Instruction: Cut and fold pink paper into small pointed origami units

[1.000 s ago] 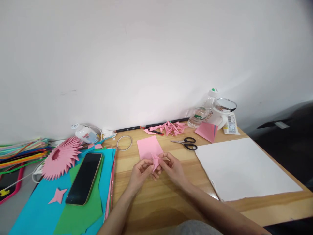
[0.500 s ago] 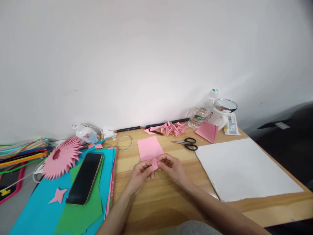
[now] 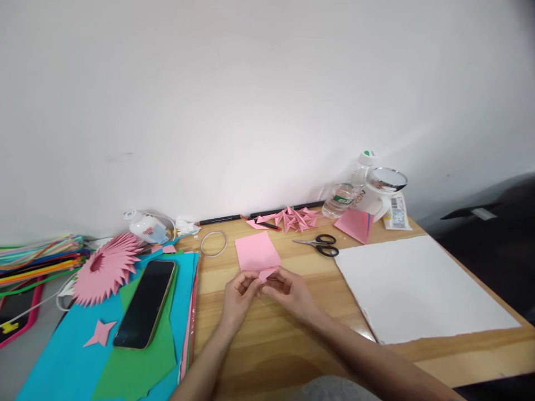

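A small folded piece of pink paper is pinched between both hands over the wooden table. My left hand grips its left end between thumb and fingers. At its right side, my right hand has its fingers curled round the edge, the thumb a little lower. Just beyond the hands lies a square pink sheet, its near edge partly hidden by them. Several folded pink paper pieces with sharp points are heaped near the wall.
Black-handled scissors lie right of the pink sheet, a ring of tape left of it. A white board covers the right side. At left, a phone rests on coloured paper. A water bottle stands by the wall.
The folded pink paper has turned in my fingers and now shows a longer, flatter, slanting shape. My right hand's fingers have shifted along it, and both hands have moved only slightly.
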Motion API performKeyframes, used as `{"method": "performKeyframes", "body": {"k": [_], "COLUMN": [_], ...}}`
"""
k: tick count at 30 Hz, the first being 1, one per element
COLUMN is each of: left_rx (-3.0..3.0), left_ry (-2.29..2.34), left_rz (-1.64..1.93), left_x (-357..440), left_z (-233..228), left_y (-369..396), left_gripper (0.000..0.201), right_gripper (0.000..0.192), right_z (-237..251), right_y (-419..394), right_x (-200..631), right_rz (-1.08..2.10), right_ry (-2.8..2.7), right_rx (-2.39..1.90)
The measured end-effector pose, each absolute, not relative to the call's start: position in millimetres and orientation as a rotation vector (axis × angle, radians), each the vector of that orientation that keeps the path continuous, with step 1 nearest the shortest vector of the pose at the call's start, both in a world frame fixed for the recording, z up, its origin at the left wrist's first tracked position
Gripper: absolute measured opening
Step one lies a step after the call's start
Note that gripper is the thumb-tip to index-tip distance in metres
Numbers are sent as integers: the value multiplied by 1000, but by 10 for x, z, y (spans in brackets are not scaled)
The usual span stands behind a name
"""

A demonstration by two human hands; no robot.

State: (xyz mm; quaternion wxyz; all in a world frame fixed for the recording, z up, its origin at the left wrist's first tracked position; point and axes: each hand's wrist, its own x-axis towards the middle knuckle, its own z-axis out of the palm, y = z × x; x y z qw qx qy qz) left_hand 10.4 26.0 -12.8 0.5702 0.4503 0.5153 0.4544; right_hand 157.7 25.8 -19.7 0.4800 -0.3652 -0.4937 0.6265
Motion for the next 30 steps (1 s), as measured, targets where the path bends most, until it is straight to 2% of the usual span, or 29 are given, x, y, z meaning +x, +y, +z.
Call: {"method": "performKeyframes", "body": {"k": [4, 8, 14, 20, 27, 30], "left_rx": [1257, 1462, 1536, 1550, 1484, 1440], "left_ry": [1309, 1308, 1249, 1285, 1268, 1259], "left_rz": [1170, 1215, 1178, 1215, 1144, 1149], "left_x": [122, 134, 116, 100, 114, 113], "left_z": [-110, -81, -42, -44, -29, -42], "left_y": [239, 224, 215, 229, 197, 185], "left_gripper": [19, 14, 25, 11, 14, 13], "right_gripper": [29, 29, 27, 32, 27, 26], "right_z": [-176, -161, -167, -150, -160, -152], "right_y": [271, 306, 308, 303, 315, 320], "right_x": [1584, 1608, 1602, 1619, 1650, 1643], "right_rz": [1514, 1540, 1568, 1570, 1536, 1615], "right_ry": [-1077, -1051, -960, -992, -1072, -950], "right_rx": [-953, -973, -867, -919, -1009, -1075]}}
